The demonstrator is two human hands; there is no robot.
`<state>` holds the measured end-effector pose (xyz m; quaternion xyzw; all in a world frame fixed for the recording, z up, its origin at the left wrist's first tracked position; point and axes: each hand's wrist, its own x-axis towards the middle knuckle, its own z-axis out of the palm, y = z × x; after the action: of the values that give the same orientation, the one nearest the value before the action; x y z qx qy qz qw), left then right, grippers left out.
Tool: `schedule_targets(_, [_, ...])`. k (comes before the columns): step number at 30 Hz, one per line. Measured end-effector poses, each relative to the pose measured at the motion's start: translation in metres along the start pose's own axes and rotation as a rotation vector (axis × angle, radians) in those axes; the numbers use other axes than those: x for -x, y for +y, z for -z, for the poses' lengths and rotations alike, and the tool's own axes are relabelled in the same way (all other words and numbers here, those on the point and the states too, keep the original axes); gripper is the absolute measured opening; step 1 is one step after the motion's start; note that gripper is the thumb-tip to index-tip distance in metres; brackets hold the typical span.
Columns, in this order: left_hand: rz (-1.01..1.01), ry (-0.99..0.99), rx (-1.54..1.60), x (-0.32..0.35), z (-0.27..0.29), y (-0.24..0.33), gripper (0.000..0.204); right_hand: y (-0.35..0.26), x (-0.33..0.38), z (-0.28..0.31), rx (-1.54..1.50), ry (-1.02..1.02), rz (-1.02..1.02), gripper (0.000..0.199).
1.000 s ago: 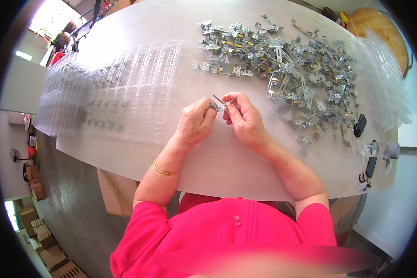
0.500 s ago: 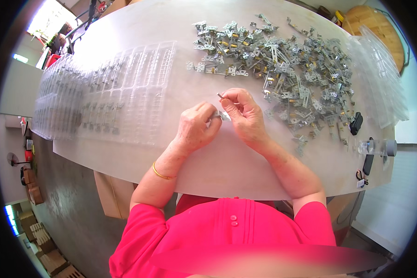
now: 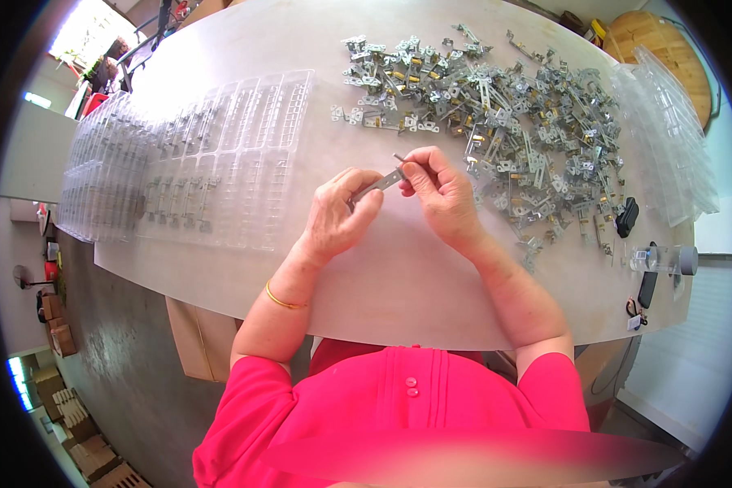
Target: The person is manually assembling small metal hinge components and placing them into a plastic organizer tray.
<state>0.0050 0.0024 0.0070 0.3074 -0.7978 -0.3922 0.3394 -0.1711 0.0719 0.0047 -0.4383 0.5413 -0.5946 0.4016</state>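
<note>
A slim grey metal hardware part (image 3: 380, 185) spans the space between my hands over the near middle of the table. My left hand (image 3: 339, 211) pinches its lower end between thumb and fingers. At the upper end, my right hand (image 3: 441, 195) grips it with thumb and index finger, and a thin rod tip sticks up above those fingers. Right of and beyond my hands spreads a loose pile of similar metal parts (image 3: 496, 114), some with brass-coloured pieces. To the left lies a clear plastic tray (image 3: 297, 122) with rows of slots, several of them holding metal parts.
More filled clear trays are stacked (image 3: 98, 183) at the table's left edge. At the right are clear empty trays (image 3: 667, 138), a black object (image 3: 625, 217), a plastic bottle (image 3: 663, 259) and a dark phone-like object (image 3: 647, 289). A cardboard box (image 3: 195, 342) stands under the near edge.
My hands have tilted the metal part, so more of its length shows. The right hand has shifted slightly right and away; the left fingers have opened out along the part.
</note>
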Motion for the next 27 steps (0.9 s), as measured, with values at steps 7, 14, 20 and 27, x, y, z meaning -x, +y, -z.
schedule_targets(7, [0.330, -0.373, 0.690, -0.003, 0.012, -0.004, 0.035, 0.001, -0.007, 0.007, -0.032, -0.010, 0.075, 0.007])
schedule_targets(14, [0.328, -0.195, 0.825, -0.004, 0.007, -0.013, 0.037, -0.010, -0.002, 0.003, 0.395, 0.157, 0.394, 0.004])
schedule_targets(20, [0.284, -0.091, 0.815, -0.004, 0.001, -0.014, 0.039, -0.009, 0.006, -0.002, 0.464, 0.038, 0.307, 0.003])
schedule_targets(27, [0.285, -0.087, 0.717, -0.002, -0.003, -0.015, 0.043, -0.007, 0.007, -0.003, 0.560, -0.046, 0.413, 0.005])
